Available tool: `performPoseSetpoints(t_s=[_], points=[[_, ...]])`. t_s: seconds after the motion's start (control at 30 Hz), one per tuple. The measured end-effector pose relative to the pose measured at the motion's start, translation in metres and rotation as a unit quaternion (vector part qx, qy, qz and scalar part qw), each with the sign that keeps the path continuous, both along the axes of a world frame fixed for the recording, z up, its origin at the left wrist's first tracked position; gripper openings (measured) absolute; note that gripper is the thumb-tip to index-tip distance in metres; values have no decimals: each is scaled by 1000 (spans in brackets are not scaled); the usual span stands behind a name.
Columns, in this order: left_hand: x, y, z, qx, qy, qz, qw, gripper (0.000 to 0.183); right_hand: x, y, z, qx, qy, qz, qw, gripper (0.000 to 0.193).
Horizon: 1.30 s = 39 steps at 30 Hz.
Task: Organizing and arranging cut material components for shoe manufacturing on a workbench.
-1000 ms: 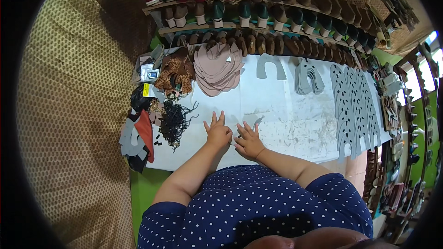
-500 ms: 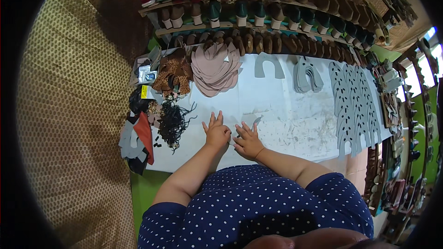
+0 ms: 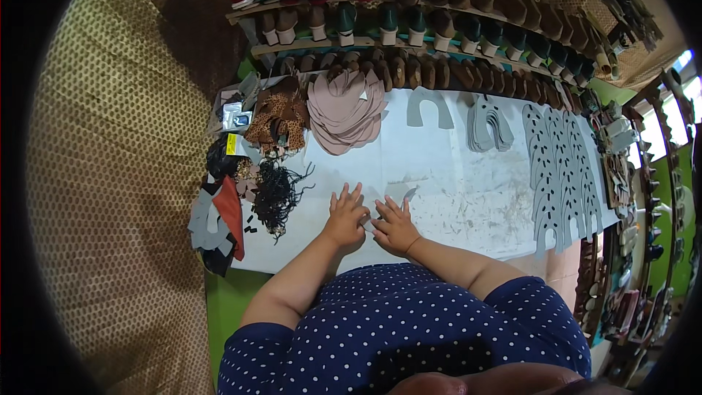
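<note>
My left hand (image 3: 345, 222) rests over the near part of the white-covered table (image 3: 453, 205), palm down with its fingers apart. Close beside it, my right hand (image 3: 396, 231) is also spread, its fingers pointing away from me. A narrow gap parts the two hands, and a small pale patch shows there, too small to make out. Neither hand visibly grips anything. Left of my hands lies a tangle of black cords (image 3: 276, 194). Just beyond the right hand, a small grey mark or scrap (image 3: 411, 192) shows on the cover.
At the back are stacked pink pieces (image 3: 344, 117), a grey arch-shaped piece (image 3: 430, 111), and a grey stack (image 3: 488, 126). Slotted grey pieces (image 3: 559, 168) lie right. Leopard-print pieces (image 3: 278, 118) and a red piece (image 3: 229, 212) lie left. Shoe shelves (image 3: 431, 47) stand behind.
My left hand has shifted slightly and its fingers have spread more. The right hand stays in nearly the same place. The view has moved a little.
</note>
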<state>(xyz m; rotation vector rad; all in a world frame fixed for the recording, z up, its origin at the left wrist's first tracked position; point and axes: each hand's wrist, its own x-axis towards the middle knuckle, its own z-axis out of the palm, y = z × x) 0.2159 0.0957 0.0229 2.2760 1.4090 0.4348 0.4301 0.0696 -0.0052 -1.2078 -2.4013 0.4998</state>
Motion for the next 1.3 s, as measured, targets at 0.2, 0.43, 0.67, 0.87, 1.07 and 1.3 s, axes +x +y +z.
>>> performPoseSetpoints(t_s=[0.2, 0.43, 0.67, 0.87, 1.07, 1.3], points=[[0, -5, 17, -1, 1, -41, 999, 14, 1, 1, -2, -8, -8, 0, 1000, 38], [7, 2, -1, -17, -82, 157, 984, 14, 4, 1, -12, 4, 51, -30, 998, 75], [7, 8, -4, -43, -47, 218, 974, 13, 3, 4, -9, -4, 25, -32, 999, 71], [-9, 11, -21, -10, -133, 137, 982, 11, 1, 3, -3, -17, 3, -24, 1000, 48], [5, 13, -3, -57, -75, 151, 984, 17, 0, 2, 1, -32, -10, -17, 999, 39], [12, 16, 16, -107, -15, 140, 984, 12, -1, 3, -1, -36, -1, -28, 999, 37]])
